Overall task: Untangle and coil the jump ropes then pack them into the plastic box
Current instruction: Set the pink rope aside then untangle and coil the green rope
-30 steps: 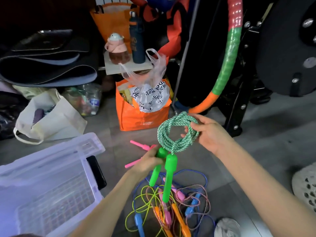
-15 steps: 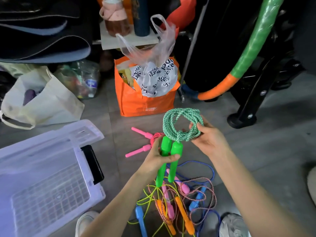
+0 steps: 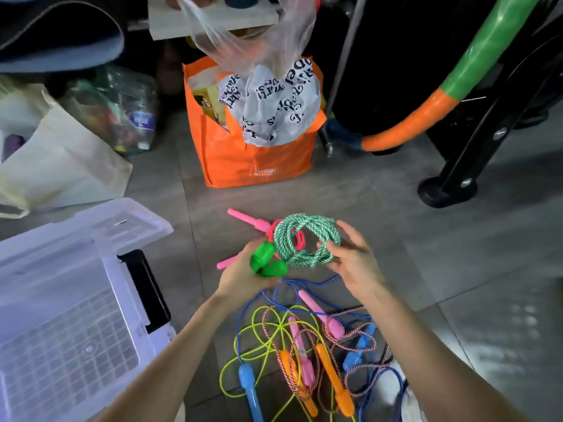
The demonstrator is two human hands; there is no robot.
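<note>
A green-and-white braided jump rope [image 3: 306, 239] is wound into a coil. My right hand [image 3: 353, 263] grips the coil's right side. My left hand [image 3: 246, 277] is shut around the rope's two bright green handles [image 3: 268, 261], held together. Below my hands a tangled heap of jump ropes [image 3: 307, 348] lies on the floor, with yellow, blue and red-white cords and blue, orange and pink handles. A pink jump rope [image 3: 246, 222] lies behind the coil. The clear plastic box [image 3: 64, 315] stands open at the left, with a black latch [image 3: 146, 287] on its near side.
An orange shopping bag [image 3: 253, 153] stuffed with plastic bags stands just beyond. A white cloth tote [image 3: 58, 166] lies at the left. A green-and-orange hoop [image 3: 426, 114] and a black stand foot [image 3: 447, 190] are at the right. The floor is grey tile.
Both hands have lowered the green coil toward the floor, now over the pink rope. The handles have tipped from hanging down to pointing toward me. The view has tilted downward.
</note>
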